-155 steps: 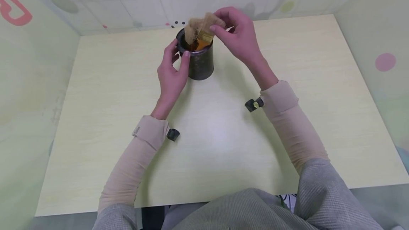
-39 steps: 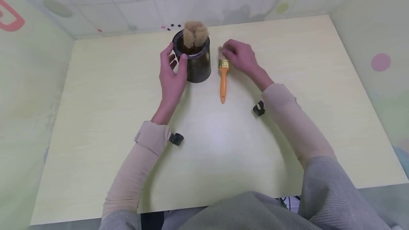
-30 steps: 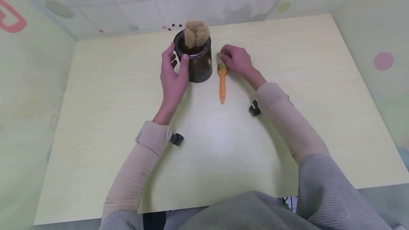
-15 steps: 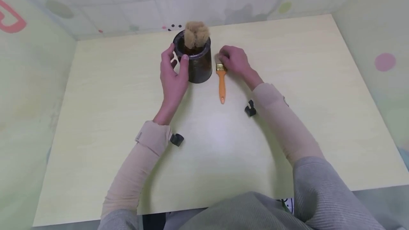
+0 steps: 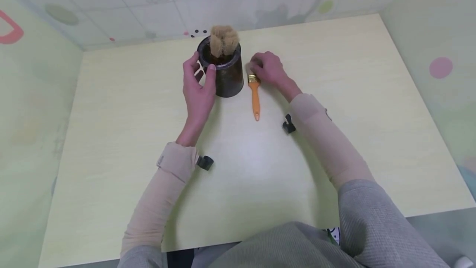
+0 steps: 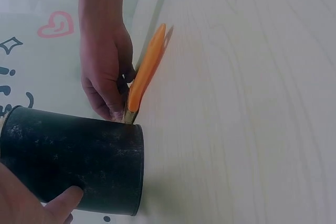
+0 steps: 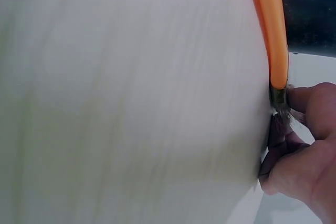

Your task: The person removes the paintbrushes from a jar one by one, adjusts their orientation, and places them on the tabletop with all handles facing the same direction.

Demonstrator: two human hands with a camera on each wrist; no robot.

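A pale yellow bench [image 5: 111, 144] is seen, walled on three sides by light panels printed with coloured shapes. Toward its far edge a dark round pot [image 5: 226, 75] is stood upright, and tan bristles of brushes [image 5: 223, 40] are seen sticking up out of its mouth. The pot is gripped by the left hand [image 5: 197, 90], whose fingers are curled round the near-left side, with the thumb laid against the wall just under the rim; in the left wrist view the thumb tip is seen pressed on the dark, speckled wall low down. Just to the right of the pot, apart from it by a narrow gap, a paintbrush with an orange handle [image 5: 255, 98] is laid flat on the bench, its handle pointed toward the person and its bristle end pointed away. The bristle end and the metal band are covered by the right hand [image 5: 265, 67], whose fingers are curled down over them; in the right wrist view the fingertips are seen pinched round the bristles right at the band, while the handle lies free along the bench. Beige sleeves are worn on both forearms, and a small black camera mount [image 5: 205, 163] is strapped at each wrist, the left one being seen beside the cuff.
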